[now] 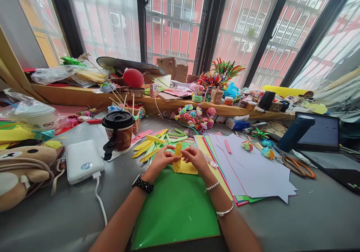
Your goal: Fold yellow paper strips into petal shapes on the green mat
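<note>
Nearest lies a glossy green board [174,210], its far end below the two hands. Above that end, the left hand [163,160] has thumb and fingers clamped on a folded yellow paper piece [176,166], while the right hand [195,161] has its fingertips bunched at the piece's right edge; whether they pinch it too, I cannot tell. The step in hand seems to be shaping or creasing this paper, and the next move probably calls for a steady left pinch while the right fingertips work along the edge. The piece is narrow, stands roughly upright between the hands, and shows angular facets and crease lines; fingers hide its middle. Just behind and to its right, a flat yellow paper [189,168] rests on the board. Farther off, folded yellow and green strips [149,147] lie loosely heaped, well apart from the white sheets [253,169] at right.
</note>
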Demonstrator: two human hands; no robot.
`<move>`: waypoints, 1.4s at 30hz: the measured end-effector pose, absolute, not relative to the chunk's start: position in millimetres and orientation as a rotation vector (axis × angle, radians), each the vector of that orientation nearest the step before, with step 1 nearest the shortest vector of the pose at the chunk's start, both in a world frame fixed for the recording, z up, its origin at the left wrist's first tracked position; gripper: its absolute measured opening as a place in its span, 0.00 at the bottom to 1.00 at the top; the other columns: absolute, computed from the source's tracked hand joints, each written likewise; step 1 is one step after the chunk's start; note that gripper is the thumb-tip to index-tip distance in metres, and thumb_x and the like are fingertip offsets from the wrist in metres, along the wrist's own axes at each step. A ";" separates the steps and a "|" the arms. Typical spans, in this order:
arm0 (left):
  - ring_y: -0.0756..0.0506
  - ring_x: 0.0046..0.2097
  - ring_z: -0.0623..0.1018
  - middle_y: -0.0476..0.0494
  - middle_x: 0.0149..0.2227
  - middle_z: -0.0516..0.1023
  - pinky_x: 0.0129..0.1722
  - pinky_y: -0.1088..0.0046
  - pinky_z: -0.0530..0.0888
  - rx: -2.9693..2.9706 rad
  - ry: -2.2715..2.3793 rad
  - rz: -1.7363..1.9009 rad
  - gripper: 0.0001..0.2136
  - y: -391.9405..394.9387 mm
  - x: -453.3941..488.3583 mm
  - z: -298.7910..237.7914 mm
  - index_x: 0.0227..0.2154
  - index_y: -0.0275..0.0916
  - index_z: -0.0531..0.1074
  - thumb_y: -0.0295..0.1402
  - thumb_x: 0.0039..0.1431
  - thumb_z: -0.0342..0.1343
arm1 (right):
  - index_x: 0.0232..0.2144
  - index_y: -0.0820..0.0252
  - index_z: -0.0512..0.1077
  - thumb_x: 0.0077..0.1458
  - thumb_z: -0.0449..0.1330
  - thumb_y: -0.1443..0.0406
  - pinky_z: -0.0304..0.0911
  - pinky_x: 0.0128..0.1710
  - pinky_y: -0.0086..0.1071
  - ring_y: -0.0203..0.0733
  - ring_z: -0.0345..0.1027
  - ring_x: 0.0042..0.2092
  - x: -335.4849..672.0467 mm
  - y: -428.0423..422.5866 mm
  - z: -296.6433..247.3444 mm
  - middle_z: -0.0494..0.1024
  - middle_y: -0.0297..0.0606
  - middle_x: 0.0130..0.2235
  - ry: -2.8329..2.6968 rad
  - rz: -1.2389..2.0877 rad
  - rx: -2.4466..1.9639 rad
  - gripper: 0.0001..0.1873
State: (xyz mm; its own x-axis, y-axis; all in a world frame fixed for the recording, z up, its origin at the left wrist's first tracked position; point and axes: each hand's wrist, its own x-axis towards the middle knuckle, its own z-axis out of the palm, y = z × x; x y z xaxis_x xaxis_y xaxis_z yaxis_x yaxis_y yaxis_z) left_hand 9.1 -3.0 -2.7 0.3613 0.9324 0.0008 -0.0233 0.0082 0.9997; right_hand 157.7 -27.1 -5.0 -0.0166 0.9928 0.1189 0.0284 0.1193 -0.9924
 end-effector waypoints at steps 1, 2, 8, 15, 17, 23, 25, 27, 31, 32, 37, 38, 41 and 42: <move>0.54 0.20 0.68 0.59 0.16 0.66 0.22 0.80 0.64 1.374 0.903 0.933 0.20 -3.7 9.7 -2.8 0.31 0.38 0.60 0.34 0.34 0.62 | 0.22 0.63 0.69 0.38 0.60 0.55 0.58 0.24 0.26 0.31 0.61 0.22 157.9 -27.0 -4.9 0.68 0.31 0.21 -1.296 1.108 -1.130 0.15; 0.54 0.19 0.67 0.59 0.15 0.65 0.21 0.80 0.62 1.402 0.889 0.925 0.20 -4.1 10.5 -3.1 0.31 0.38 0.60 0.33 0.35 0.62 | 0.22 0.63 0.69 0.38 0.60 0.56 0.57 0.23 0.26 0.31 0.60 0.22 158.0 -26.9 -5.1 0.68 0.31 0.20 -1.303 1.101 -1.128 0.15; 0.56 0.18 0.63 0.61 0.15 0.61 0.18 0.82 0.57 1.469 0.847 0.900 0.19 -4.4 15.4 -6.1 0.32 0.37 0.59 0.33 0.36 0.61 | 0.18 0.63 0.69 0.40 0.58 0.56 0.54 0.23 0.27 0.31 0.57 0.21 154.4 -26.9 -10.0 0.65 0.31 0.18 -1.268 1.003 -1.158 0.14; 0.55 0.18 0.65 0.60 0.14 0.63 0.18 0.81 0.59 1.466 0.863 0.840 0.19 -7.6 18.3 -4.2 0.30 0.36 0.59 0.34 0.34 0.61 | 0.17 0.63 0.66 0.39 0.59 0.56 0.52 0.22 0.26 0.30 0.55 0.21 149.4 -27.6 -10.8 0.63 0.29 0.18 -1.203 0.999 -1.156 0.15; 0.55 0.17 0.65 0.61 0.14 0.63 0.18 0.81 0.60 1.453 0.879 0.845 0.20 -8.7 18.3 -3.0 0.30 0.37 0.59 0.34 0.34 0.61 | 0.17 0.63 0.66 0.38 0.59 0.56 0.52 0.22 0.26 0.30 0.54 0.21 148.6 -28.0 -10.6 0.63 0.29 0.18 -1.199 1.010 -1.157 0.15; 0.54 0.18 0.67 0.60 0.14 0.65 0.19 0.80 0.64 1.398 0.936 0.819 0.21 -11.0 17.9 1.4 0.31 0.37 0.59 0.35 0.33 0.62 | 0.19 0.63 0.67 0.38 0.59 0.54 0.53 0.22 0.26 0.30 0.55 0.21 151.9 -27.0 -10.8 0.64 0.29 0.19 -1.204 1.093 -1.132 0.16; 0.54 0.18 0.68 0.60 0.14 0.66 0.19 0.79 0.65 1.393 0.953 0.810 0.22 -11.0 17.9 1.7 0.31 0.37 0.59 0.35 0.33 0.62 | 0.21 0.63 0.69 0.39 0.58 0.54 0.53 0.23 0.26 0.30 0.56 0.22 154.6 -26.8 -10.6 0.66 0.31 0.20 -1.255 1.132 -1.128 0.16; 0.54 0.18 0.67 0.60 0.14 0.65 0.19 0.80 0.64 1.399 0.959 0.818 0.22 -10.7 18.0 0.9 0.32 0.37 0.58 0.34 0.33 0.62 | 0.22 0.63 0.71 0.39 0.58 0.54 0.53 0.23 0.26 0.31 0.57 0.22 156.8 -27.0 -10.4 0.67 0.31 0.20 -1.296 1.150 -1.150 0.16; 0.54 0.17 0.67 0.60 0.14 0.65 0.18 0.80 0.64 1.410 0.928 0.826 0.22 -10.1 18.6 -1.5 0.31 0.37 0.58 0.34 0.33 0.62 | 0.19 0.64 0.71 0.37 0.60 0.55 0.50 0.22 0.26 0.30 0.55 0.21 157.4 -27.8 -9.7 0.65 0.30 0.18 -1.284 1.114 -1.204 0.16; 0.54 0.16 0.67 0.61 0.14 0.64 0.18 0.80 0.64 1.407 0.920 0.829 0.21 -10.1 18.7 -1.9 0.31 0.37 0.58 0.34 0.33 0.62 | 0.18 0.64 0.70 0.37 0.60 0.55 0.50 0.21 0.26 0.30 0.54 0.21 156.8 -27.9 -9.4 0.65 0.30 0.18 -1.273 1.105 -1.211 0.15; 0.55 0.18 0.68 0.60 0.15 0.65 0.18 0.81 0.64 1.376 0.897 0.845 0.21 -10.0 18.3 -2.0 0.32 0.37 0.58 0.34 0.34 0.62 | 0.18 0.63 0.70 0.37 0.60 0.55 0.50 0.22 0.27 0.30 0.54 0.21 153.7 -27.8 -7.8 0.66 0.30 0.18 -1.256 1.083 -1.211 0.15; 0.55 0.19 0.68 0.59 0.15 0.66 0.19 0.81 0.65 1.371 0.900 0.847 0.21 -9.8 17.9 -2.0 0.32 0.37 0.58 0.34 0.35 0.62 | 0.18 0.63 0.70 0.37 0.60 0.55 0.50 0.22 0.27 0.30 0.54 0.21 153.5 -27.9 -7.5 0.66 0.30 0.18 -1.258 1.071 -1.206 0.15; 0.53 0.21 0.71 0.56 0.17 0.69 0.22 0.79 0.68 1.352 0.918 0.856 0.21 -9.3 16.6 -2.4 0.33 0.37 0.58 0.35 0.36 0.61 | 0.18 0.63 0.70 0.37 0.60 0.55 0.51 0.22 0.26 0.30 0.54 0.21 154.4 -28.5 -7.0 0.66 0.30 0.18 -1.262 1.072 -1.202 0.15; 0.52 0.22 0.72 0.56 0.18 0.69 0.23 0.78 0.68 1.342 0.921 0.861 0.21 -9.1 16.2 -2.7 0.32 0.37 0.59 0.35 0.36 0.61 | 0.19 0.63 0.71 0.37 0.60 0.55 0.51 0.23 0.27 0.31 0.55 0.22 155.1 -28.6 -7.3 0.66 0.31 0.19 -1.272 1.092 -1.205 0.15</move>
